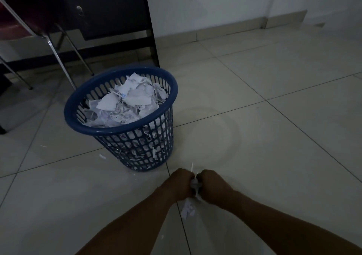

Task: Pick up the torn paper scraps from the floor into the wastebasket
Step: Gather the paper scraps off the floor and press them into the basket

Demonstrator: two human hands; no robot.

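Blue plastic lattice formed the wastebasket (101,130), which stood upright on the tiled floor (264,137) at about ten o'clock from the hands, near them but apart. Torn paper scraps (125,102) were heaped inside it up to the rim, highest toward the far side, and more white bits showed through the slots in its wall. At six o'clock in the view the left hand (179,184) and the right hand (212,187) met knuckle to knuckle, each grip closed around a shared wad of scraps (194,185); a thin sliver poked up between the fists and a few pieces (187,210) trailed below them, though whether these touched the floor could not be told. A small loose scrap (102,156) lay on the floor at nine o'clock from the hands, just beside the basket's base. Behind the basket, at twelve o'clock from it, the dark panel of a table (109,10) came down almost to its rim, and chrome chair legs (58,59) slanted to the floor at eleven o'clock. From one to four o'clock of the hands the pale tiles ran to the skirting of the white wall (215,4).
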